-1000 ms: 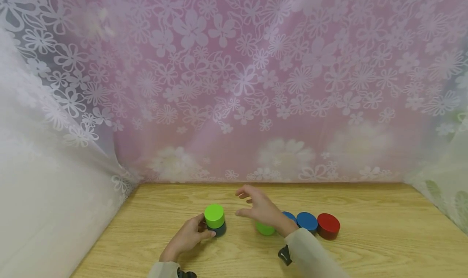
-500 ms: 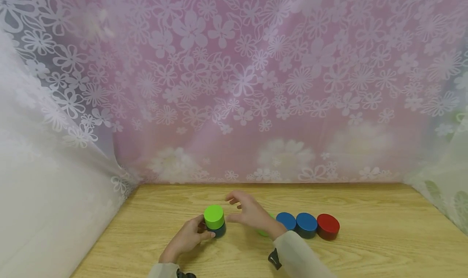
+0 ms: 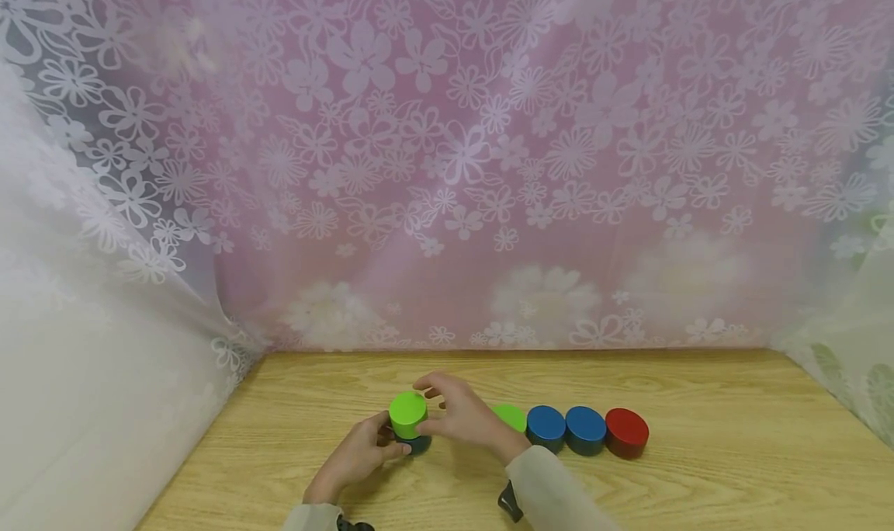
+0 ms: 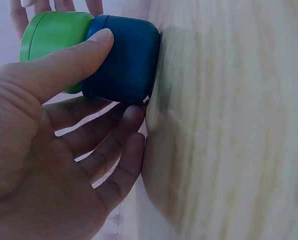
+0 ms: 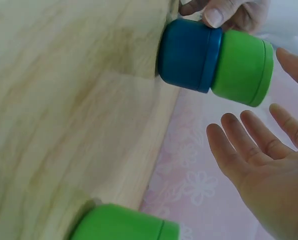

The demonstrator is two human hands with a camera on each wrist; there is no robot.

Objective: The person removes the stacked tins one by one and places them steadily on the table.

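A round blue lidded tin (image 3: 418, 444) stands on the table with a bright green tin (image 3: 408, 416) stacked on its lid. My left hand (image 3: 351, 451) holds the lower tin, its thumb lying across the blue wall (image 4: 125, 60) in the left wrist view and the fingers on the far side. From the right, my right hand (image 3: 462, 416) reaches to the upper tin, thumb and fingers spread around it. In the right wrist view a gap shows between those fingers (image 5: 246, 132) and the green wall (image 5: 241, 67).
To the right, a second green tin (image 3: 511, 418), two blue tins, the nearer one (image 3: 546, 427) beside it, and a red tin (image 3: 627, 433) stand in a row on the wooden table (image 3: 733, 453). A pink flowered curtain (image 3: 447, 205) hangs behind.
My right hand has moved left to the stacked green tin, uncovering the second green tin and a blue one in the row. The left hand keeps its hold on the lower blue tin.
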